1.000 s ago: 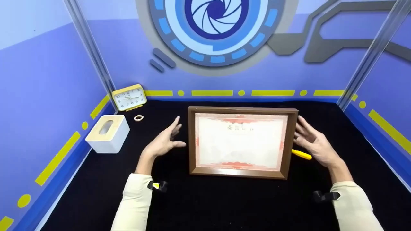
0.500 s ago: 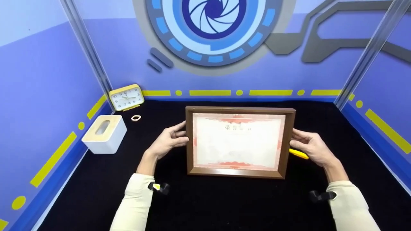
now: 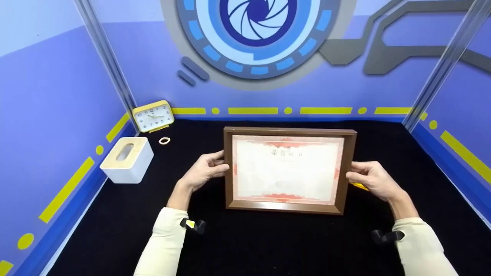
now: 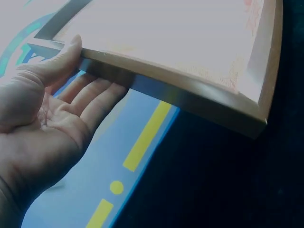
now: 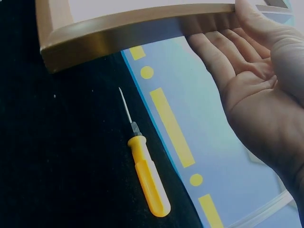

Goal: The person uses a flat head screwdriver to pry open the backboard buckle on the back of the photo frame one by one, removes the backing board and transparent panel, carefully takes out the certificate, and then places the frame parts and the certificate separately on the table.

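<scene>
A brown picture frame (image 3: 284, 206) stands nearly upright on the black cloth, front facing me. Behind its front lies a pale certificate (image 3: 284, 174) with red borders. My left hand (image 3: 203, 171) grips the left side of the frame, thumb on the front and fingers behind. On the opposite side my right hand (image 3: 374, 180) pinches the frame in the same way. A tool with a yellow handle and a thin pointed metal shaft (image 5: 149, 183) lies on the cloth below my right hand; in the head view it is mostly hidden by hand and frame.
At the left stands a white tissue box (image 3: 132, 168) with a wooden lid. Behind it a yellow alarm clock (image 3: 154, 116) leans near the corner, and a small light ring (image 3: 165, 143) lies before it. Blue-purple panels (image 3: 57, 115) wall in the cloth-covered table (image 3: 276, 241).
Both hands have moved inward from beside the picture frame and taken hold of its sides. The frame has stayed nearly in place. My right hand now covers more of the yellow-handled tool.
</scene>
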A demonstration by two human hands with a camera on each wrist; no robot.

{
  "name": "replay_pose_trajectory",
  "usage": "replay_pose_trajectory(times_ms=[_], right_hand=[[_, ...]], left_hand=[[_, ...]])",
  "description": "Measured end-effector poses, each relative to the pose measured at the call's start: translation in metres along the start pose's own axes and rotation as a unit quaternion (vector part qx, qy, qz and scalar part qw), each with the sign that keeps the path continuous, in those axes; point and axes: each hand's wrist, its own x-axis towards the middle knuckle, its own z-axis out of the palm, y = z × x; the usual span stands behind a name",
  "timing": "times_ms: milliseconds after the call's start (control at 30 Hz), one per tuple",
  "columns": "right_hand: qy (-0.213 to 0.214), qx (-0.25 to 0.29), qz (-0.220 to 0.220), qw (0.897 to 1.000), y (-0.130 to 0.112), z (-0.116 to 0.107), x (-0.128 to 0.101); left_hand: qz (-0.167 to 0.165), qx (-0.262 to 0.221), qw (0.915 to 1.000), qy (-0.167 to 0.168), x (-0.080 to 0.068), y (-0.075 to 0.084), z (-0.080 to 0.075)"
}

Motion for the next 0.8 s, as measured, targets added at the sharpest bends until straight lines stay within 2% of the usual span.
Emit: replay_pose_trajectory(times_ms=[133,300,400,567,700,800], right_hand=[[0.008,-0.012,-0.021,1.0,-0.008,0.001,0.0],[0.018,0.009,-0.063,0.998,-0.024,0.007,0.0],[0.027,-0.003,-0.085,0.996,-0.03,0.013,0.001],[0.07,-0.04,-0.11,0.991,-0.035,0.023,0.007],[0.098,-0.032,-0.11,0.989,-0.039,0.029,0.011],[0.125,-0.052,-0.069,0.988,-0.043,0.033,0.013]], left_hand=[[0.031,0.014,0.9994,0.005,-0.001,0.007,0.0],[0.081,0.007,0.9967,-0.006,-0.007,0.019,-0.001],[0.115,0.014,0.9932,-0.007,-0.013,0.029,-0.002],[0.156,0.027,0.9875,-0.002,-0.021,0.041,-0.004],[0.18,0.039,0.9828,0.009,-0.019,0.042,-0.005],[0.2,0.039,0.9786,0.026,-0.013,0.036,-0.003]])
